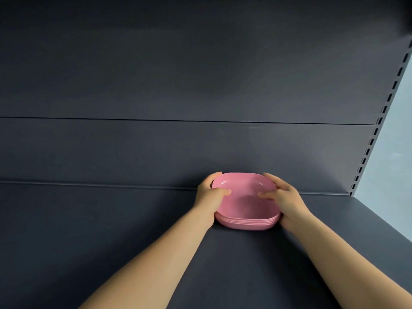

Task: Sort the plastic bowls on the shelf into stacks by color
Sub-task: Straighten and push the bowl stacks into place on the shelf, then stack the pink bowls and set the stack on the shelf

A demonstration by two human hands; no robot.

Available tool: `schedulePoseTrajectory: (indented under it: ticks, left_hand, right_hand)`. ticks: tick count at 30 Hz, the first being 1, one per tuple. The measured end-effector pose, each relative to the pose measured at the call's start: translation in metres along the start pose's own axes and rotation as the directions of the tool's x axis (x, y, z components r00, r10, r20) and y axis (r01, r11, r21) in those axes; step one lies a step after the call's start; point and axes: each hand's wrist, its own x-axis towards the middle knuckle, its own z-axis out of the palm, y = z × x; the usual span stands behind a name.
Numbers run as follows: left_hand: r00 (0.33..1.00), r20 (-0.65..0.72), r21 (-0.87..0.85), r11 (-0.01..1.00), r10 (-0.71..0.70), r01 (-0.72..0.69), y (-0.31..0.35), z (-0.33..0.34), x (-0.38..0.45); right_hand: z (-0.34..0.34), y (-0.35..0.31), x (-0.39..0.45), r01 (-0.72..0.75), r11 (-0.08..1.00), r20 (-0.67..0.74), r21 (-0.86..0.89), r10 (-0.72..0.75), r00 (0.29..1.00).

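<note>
- A stack of pink bowls (246, 206) sits on a dark gray shelf (111, 230), close to the shelf's back wall (178, 85).
- The bowls are nested one inside the other. Their rims show as thin pink lines along the front edge of the stack.
- The top bowl is square with round corners, and you can see its smooth inside.
- The left hand (210, 195) holds the left side of the stack. Its thumb lies over the rim and into the top bowl, and its fingers curl round the far left corner.
- The right hand (284, 197) holds the right side of the stack the same way, with its thumb inside the top bowl and its fingers bent round the far right corner.
- Both bare arms reach out to the stack from the bottom of the view.
- To the right of the stack, a post with a row of small slots (376, 130) runs up the edge of the back wall.
- Past that post is a pale blue wall (394, 152).
</note>
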Motion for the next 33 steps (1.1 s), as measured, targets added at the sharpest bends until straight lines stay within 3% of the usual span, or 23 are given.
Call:
schedulePoseTrajectory:
  ticks: [21,23,24,25,27,29,33]
  left_hand:
    - [0.998,0.056,0.027,1.000,0.015,-0.016,-0.004,0.031,0.013]
    - [0.996,0.087,0.057,0.998,0.009,-0.014,-0.001,0.029,0.012]
    - [0.994,0.111,0.089,0.996,0.003,-0.013,0.002,0.027,0.012]
    - [0.991,0.137,0.133,0.991,-0.002,-0.016,0.007,0.022,0.012]
    - [0.980,0.196,0.247,0.967,0.007,-0.057,0.020,0.007,0.011]
    - [0.965,0.257,0.423,0.892,0.053,-0.162,0.035,-0.016,0.008]
    - [0.918,0.361,0.782,0.481,0.166,-0.395,0.058,-0.080,-0.013]
  right_hand:
    - [-0.029,-0.009,0.013,-0.018,1.000,-0.014,-0.026,0.018,1.000]
    - [-0.029,-0.011,0.010,0.012,0.997,-0.016,-0.081,-0.014,1.000]
    - [-0.030,-0.015,0.009,0.050,0.981,-0.023,-0.189,-0.056,0.998]
    - [-0.030,-0.020,0.007,0.102,0.928,-0.024,-0.357,-0.118,0.993]
    - [-0.027,-0.034,0.001,0.196,0.710,0.036,-0.677,-0.233,0.972]
    - [-0.015,-0.048,-0.010,0.269,0.498,0.140,-0.825,-0.280,0.950]
    - [0.039,-0.060,-0.037,0.461,0.102,0.426,-0.882,-0.246,0.871]
